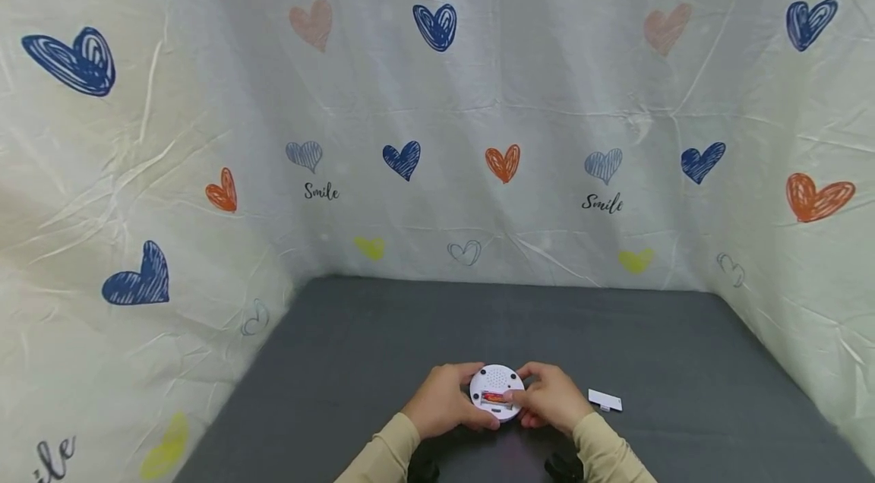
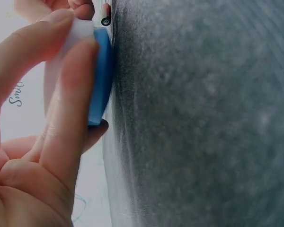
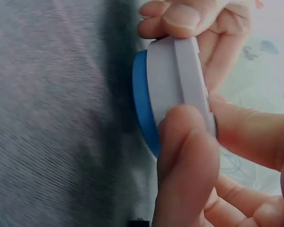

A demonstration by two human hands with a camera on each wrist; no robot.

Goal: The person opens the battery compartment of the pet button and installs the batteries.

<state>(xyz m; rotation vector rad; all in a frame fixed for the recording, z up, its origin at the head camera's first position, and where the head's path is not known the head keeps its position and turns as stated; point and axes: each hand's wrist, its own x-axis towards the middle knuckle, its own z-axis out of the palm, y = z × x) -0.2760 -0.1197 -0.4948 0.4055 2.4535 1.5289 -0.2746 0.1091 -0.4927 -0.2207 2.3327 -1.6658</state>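
Note:
A small round white device (image 1: 497, 379), with a speaker grille, dark feet and an open battery compartment on its upper face, is held between both hands. Its other side is blue, as the right wrist view shows. My left hand (image 1: 446, 398) grips the left rim between thumb and fingers. One red-orange battery (image 1: 494, 397) lies in the compartment. My right hand (image 1: 555, 399) holds the right side, its thumb pressing at the battery's end. Beside the right fingers, the end of a battery (image 2: 106, 20) shows in the left wrist view.
A white battery cover (image 1: 604, 400) lies on the dark grey table (image 1: 410, 323), right of the right hand. White curtains (image 1: 547, 73) printed with hearts enclose the back and sides. Black objects (image 1: 563, 468) show at the lower edge between the sleeves.

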